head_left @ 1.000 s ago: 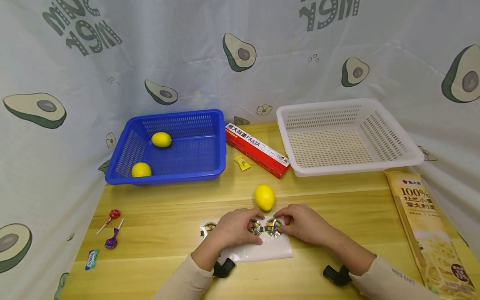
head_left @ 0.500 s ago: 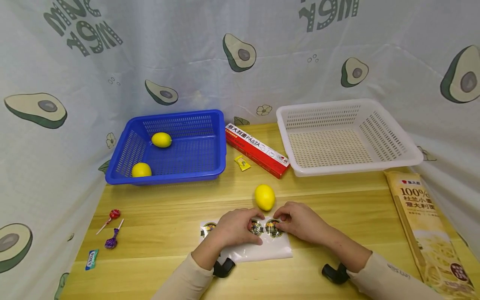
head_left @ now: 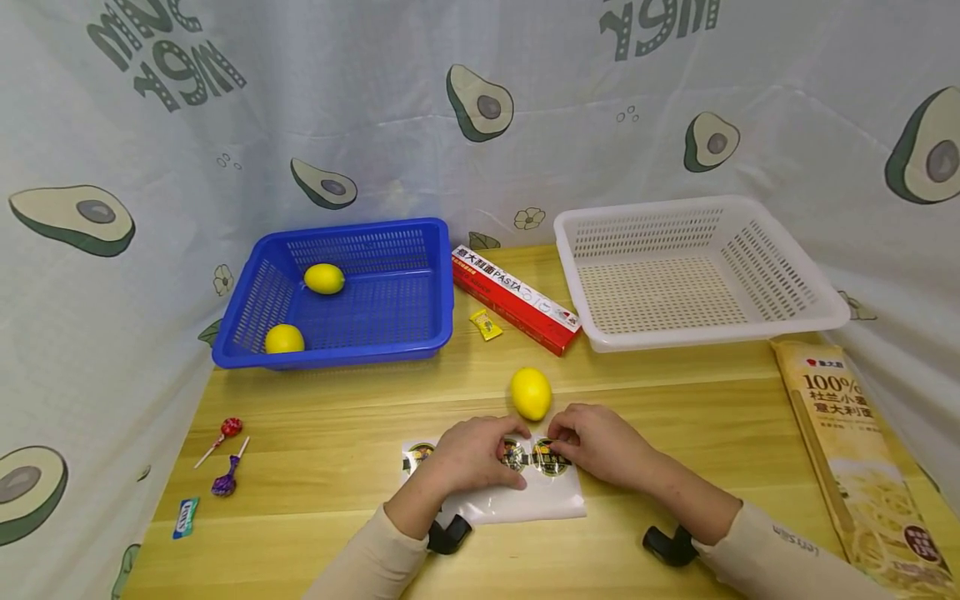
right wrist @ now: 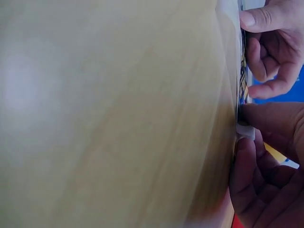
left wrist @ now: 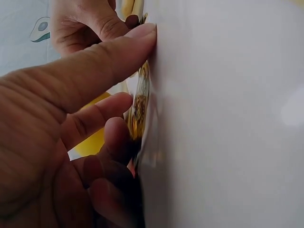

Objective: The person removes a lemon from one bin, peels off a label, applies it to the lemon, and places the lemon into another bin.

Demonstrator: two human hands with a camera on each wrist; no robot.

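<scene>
A clear-and-white sheet of round stickers lies on the wooden table. My left hand rests on it, thumb and fingers spread on either side of a middle sticker; in the left wrist view the thumb lies straight along the surface. At the upper right of the sheet, my right hand pinches its edge beside the rightmost sticker. A small whitish edge shows between thumb and finger in the right wrist view. Just beyond both hands sits a yellow lemon. My left hand covers part of the sheet.
A blue basket with two lemons stands back left, a white basket back right. Between them lie a red pasta box and a yellow candy. Lollipops and a mint packet lie left; a pasta bag lies right.
My right hand's fingertips have shifted slightly, drawing closer together at the rightmost sticker's edge. The left hand has stayed in place.
</scene>
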